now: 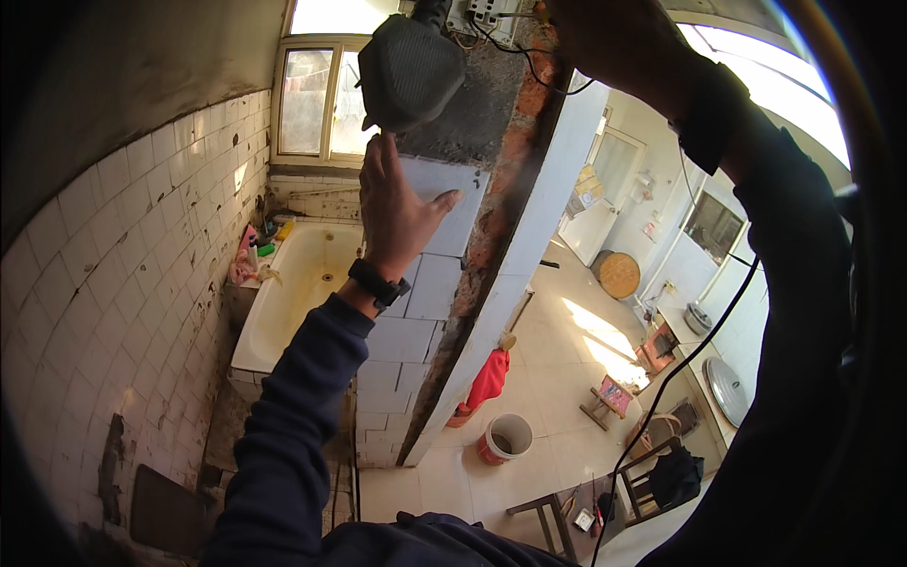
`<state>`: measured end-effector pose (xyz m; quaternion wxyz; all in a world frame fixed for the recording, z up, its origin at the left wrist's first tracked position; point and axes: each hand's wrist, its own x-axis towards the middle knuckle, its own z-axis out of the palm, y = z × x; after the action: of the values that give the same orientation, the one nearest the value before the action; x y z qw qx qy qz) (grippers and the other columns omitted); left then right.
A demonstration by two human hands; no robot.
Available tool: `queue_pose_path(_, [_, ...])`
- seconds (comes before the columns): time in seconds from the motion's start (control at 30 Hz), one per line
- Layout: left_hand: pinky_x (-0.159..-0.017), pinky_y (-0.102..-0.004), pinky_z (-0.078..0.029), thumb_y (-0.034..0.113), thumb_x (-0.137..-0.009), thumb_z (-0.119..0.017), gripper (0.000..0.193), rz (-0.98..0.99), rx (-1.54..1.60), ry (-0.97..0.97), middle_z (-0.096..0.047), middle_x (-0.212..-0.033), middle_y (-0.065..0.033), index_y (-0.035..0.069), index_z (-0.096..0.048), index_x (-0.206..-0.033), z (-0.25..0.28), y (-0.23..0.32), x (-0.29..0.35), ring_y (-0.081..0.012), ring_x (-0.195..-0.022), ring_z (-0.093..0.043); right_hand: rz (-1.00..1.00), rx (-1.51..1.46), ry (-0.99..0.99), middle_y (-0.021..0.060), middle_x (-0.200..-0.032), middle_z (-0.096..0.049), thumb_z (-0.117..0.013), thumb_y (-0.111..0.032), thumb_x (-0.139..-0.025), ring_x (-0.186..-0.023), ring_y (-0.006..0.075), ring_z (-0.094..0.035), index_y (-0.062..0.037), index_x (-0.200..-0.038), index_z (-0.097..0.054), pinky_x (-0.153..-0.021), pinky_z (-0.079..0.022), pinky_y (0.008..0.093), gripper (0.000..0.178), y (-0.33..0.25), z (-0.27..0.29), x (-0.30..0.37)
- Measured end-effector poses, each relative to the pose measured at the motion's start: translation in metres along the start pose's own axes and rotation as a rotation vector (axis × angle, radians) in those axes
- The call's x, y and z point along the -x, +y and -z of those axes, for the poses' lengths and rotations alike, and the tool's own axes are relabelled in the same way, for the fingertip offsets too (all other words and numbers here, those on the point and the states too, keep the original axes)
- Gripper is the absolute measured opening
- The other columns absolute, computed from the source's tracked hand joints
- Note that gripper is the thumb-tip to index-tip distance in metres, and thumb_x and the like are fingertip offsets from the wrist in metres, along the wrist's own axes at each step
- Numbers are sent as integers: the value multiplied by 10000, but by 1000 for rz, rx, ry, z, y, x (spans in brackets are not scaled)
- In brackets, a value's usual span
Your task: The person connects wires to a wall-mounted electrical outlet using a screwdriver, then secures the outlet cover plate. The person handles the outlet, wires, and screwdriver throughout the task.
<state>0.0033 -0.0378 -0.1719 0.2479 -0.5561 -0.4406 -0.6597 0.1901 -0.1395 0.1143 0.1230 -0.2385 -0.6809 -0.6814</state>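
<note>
My left hand rests on the white-tiled end of a partition wall, fingers stretched and thumb apart, holding nothing. Just above its fingertips hangs a large dark grey power plug on a thick cable. At the top edge, a white electrical socket box with exposed terminals and loose black wires sits on the wall. Beside it, my right hand is in deep shadow and partly cut off. A thin-shafted tool reaches from its fingers toward the box; its handle is hidden.
Left of the partition is a yellowed bathtub beneath a window. On the right are a bucket, a red cloth, a small stool and a bench bearing tools. A black cable hangs by my right arm.
</note>
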Motion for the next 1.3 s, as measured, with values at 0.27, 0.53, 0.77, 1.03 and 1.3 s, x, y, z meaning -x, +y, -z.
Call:
queue_pose_path(0.27, [-1114, -536, -407, 367, -744, -919, 1098, 41, -17, 87, -466, -1441, -310, -85, -296, -1527, -10, 2, -3, -475, -1324, -473, 118, 190, -57, 85, -629, -683, -669, -96, -803, -648, 252, -708, -78, -663, -705, -628, -577, 399, 146, 0, -6, 2])
queue_pose_path(0.53, [-1095, -523, -433, 338, -831, -850, 974, 229, 42, 18, -492, -1414, -318, -104, -325, -1522, -8, 10, -7, -470, -1297, -506, 150, 347, -139, 14, -535, -592, -667, -115, -840, -496, 196, -602, -126, -571, -650, -503, -469, 354, 270, 5, -1, 5])
queue_pose_path(0.77, [-1065, -522, -440, 316, -879, -785, 811, 106, -2, 112, -544, -1344, -318, -113, -414, -1457, -6, 11, -11, -466, -1246, -533, 149, 294, -127, 32, -567, -616, -676, -95, -820, -565, 205, -651, -87, -602, -673, -500, -482, 377, 218, 7, -4, 3])
queue_pose_path(1.03, [-1086, -528, -413, 361, -921, -722, 727, 165, 19, 101, -570, -1352, -302, -107, -475, -1419, -2, 7, -11, -460, -1243, -534, -57, 209, -505, 68, -633, -652, -645, -128, -864, -600, 245, -666, -69, -708, -737, -565, -531, 433, 191, 3, 10, -14])
queue_pose_path(1.3, [-1051, -523, -419, 260, -946, -656, 595, 51, -2, 141, -579, -1286, -309, -128, -500, -1369, 1, 2, -11, -464, -1170, -525, -130, 180, -591, 73, -644, -630, -642, -220, -904, -614, 281, -628, -62, -738, -731, -558, -497, 462, 246, 5, 11, -20])
